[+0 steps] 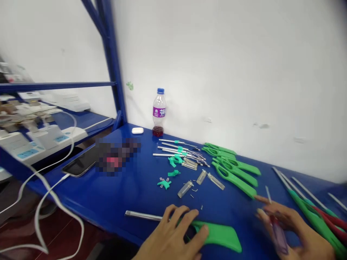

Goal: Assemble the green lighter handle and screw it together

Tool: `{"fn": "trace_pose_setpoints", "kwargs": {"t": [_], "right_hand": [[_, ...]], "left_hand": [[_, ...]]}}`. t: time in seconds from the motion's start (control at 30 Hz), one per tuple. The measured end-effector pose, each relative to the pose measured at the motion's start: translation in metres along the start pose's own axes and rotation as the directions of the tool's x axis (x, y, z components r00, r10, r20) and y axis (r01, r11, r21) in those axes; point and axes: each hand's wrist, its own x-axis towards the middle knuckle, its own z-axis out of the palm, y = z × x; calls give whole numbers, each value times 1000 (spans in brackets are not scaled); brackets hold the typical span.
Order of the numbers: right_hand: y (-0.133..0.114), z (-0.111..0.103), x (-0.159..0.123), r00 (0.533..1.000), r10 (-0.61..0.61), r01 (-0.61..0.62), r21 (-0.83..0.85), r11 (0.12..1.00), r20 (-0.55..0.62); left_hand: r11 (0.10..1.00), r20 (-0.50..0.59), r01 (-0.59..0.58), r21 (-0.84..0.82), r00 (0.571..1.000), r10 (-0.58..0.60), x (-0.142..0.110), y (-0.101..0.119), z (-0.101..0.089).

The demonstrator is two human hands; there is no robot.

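Near the front edge of the blue table, my left hand point(173, 233) bends its fingers over a tool with a green handle point(223, 236) and a silver metal tube point(143, 215), pressing it against the tabletop. Its middle is hidden beneath the fingers. To the right, my right hand point(295, 224) is closed around a screwdriver point(279, 236) with a see-through purplish handle, its thin shaft pointing up and away. Beyond the hands lie small clear plastic pieces point(185, 189), several tiny screws point(192, 196) and teal plastic parts point(164, 183).
Green handle shells point(235, 178) and metal tubes with wires point(173, 148) lie towards the wall. Green-and-red tools point(311, 209) lie at far right. A drink bottle point(159, 113), white case point(137, 130) and phone point(78, 164) with a white cable point(55, 184) stand or lie leftward.
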Motion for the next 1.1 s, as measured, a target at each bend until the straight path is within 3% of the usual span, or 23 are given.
{"fn": "trace_pose_setpoints", "kwargs": {"t": [0.2, 0.43, 0.63, 0.8, 1.1], "right_hand": [[-19, -7, 11, 1000, 24, -23, -21, 1000, 3], [-23, -3, 16, 969, -65, 92, -103, 990, 238], [-29, -2, 12, 949, -71, 160, -275, 948, 306], [-29, -2, 13, 922, -47, 158, -263, 952, 384], [-38, -8, 12, 917, -126, 197, -156, 968, 380]], "left_hand": [[996, 74, -48, -70, 996, 53, 2, -8, -9], [990, 148, 15, -140, 989, 6, 3, -9, -18], [978, 123, 98, -185, 990, -76, 0, -7, -18], [972, 145, 114, -207, 986, -84, 1, -6, -16], [958, 109, 192, -215, 979, -172, 1, -4, -15]]}}
